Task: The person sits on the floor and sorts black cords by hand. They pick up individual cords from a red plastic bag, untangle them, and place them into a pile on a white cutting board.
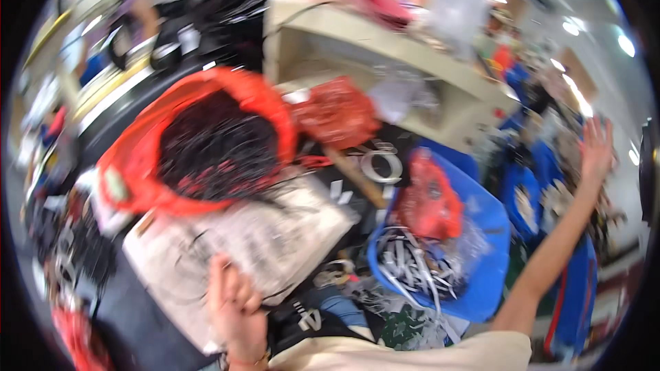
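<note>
My left hand [235,297] is over the near edge of a pale, marked board [309,216]. One finger points up and the others are loosely curled. Nothing shows in it, though the picture is blurred. Thin dark strands [199,251] lie on the board near that hand. Behind the board, a red-orange plastic bag [134,158] stands wide-mouthed, full of black, wire-like strands [216,144]. Off to the far right, my right hand [597,149] is raised on an outstretched arm, fingers spread, holding nothing visible.
A blue bin [491,233] to the right holds white strips and a red plastic bag [432,196]. Behind the board stands a cream open-fronted shelf [385,31], with a red bag [335,113] before it. A roll of tape [381,165] lies between. Black bundles [86,254] lie left.
</note>
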Demonstrator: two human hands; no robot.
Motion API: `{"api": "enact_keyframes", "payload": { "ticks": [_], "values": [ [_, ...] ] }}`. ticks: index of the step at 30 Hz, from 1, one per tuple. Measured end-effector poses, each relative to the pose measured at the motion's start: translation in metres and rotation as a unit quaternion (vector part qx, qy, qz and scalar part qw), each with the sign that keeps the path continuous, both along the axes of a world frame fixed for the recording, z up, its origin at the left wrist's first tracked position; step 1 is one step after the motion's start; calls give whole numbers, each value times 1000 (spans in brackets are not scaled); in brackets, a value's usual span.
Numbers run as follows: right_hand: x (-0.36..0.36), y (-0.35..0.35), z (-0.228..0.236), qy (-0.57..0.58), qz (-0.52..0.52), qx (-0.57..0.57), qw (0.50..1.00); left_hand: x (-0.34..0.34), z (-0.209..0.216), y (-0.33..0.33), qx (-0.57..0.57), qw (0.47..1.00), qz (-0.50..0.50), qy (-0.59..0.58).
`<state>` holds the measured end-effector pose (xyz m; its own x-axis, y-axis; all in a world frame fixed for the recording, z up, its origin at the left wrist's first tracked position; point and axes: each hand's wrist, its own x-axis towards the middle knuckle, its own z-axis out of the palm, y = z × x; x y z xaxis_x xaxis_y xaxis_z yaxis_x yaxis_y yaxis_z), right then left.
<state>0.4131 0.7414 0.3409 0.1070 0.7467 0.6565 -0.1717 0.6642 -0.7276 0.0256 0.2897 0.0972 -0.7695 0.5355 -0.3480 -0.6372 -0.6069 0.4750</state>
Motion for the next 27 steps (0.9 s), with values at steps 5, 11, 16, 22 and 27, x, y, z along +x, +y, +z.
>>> {"api": "enact_keyframes", "payload": {
  "ticks": [5, 11, 16, 22, 27],
  "values": [
    [-253, -130, -129, -345, 239, 7, 908, -6, 10, -22, 44, 998, 39, 7],
    [-375, -235, -278, -521, 287, 255, 763, -7, 6, -10, 73, 997, 20, -24],
    [-399, -244, -313, -540, 225, 215, 782, -11, 2, -9, 10, 1000, -9, -5],
    [-379, -246, -276, -519, 343, 24, 783, -12, -12, 5, 3, 997, 25, -73],
    [-337, -272, -252, -506, 340, 67, 790, -6, -32, 32, 33, 995, -53, -82]
  ]
}}
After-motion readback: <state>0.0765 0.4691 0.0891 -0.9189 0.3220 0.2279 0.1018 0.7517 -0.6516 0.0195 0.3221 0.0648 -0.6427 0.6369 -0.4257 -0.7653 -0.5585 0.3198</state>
